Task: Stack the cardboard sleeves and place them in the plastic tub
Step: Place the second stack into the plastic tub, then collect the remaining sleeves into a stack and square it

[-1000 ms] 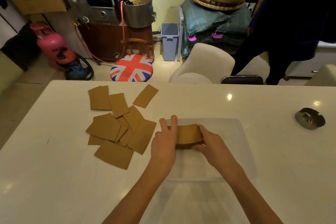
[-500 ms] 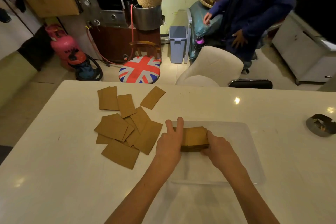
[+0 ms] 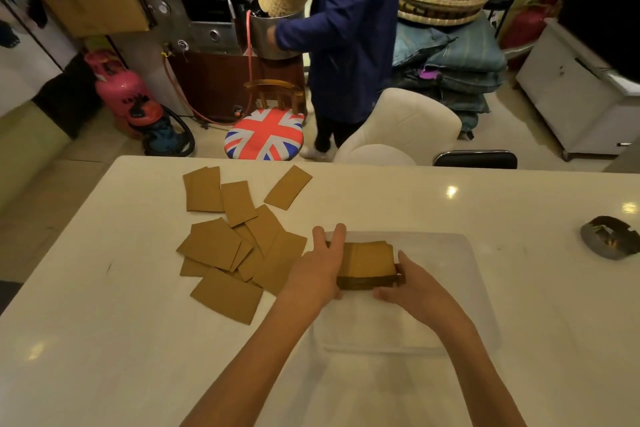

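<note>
A stack of brown cardboard sleeves (image 3: pixel 367 262) sits inside the clear plastic tub (image 3: pixel 460 291) at its left end, on the white table. My left hand (image 3: pixel 318 269) presses against the stack's left side, fingers pointing away from me. Against the stack's near right corner lies my right hand (image 3: pixel 412 291), thumb touching its edge. Both hands hold the stack between them. Several loose flat sleeves (image 3: pixel 239 243) lie scattered and overlapping on the table left of the tub.
A dark round metal object (image 3: pixel 611 236) rests near the table's right edge. Beyond the far edge stand a Union Jack stool (image 3: pixel 265 135) and a white chair (image 3: pixel 398 128). A person in a blue coat (image 3: pixel 349 31) stands behind by a steel machine.
My hands and the stack have stayed almost in place in the tub. The person in blue has walked from the right towards the machine in the middle.
</note>
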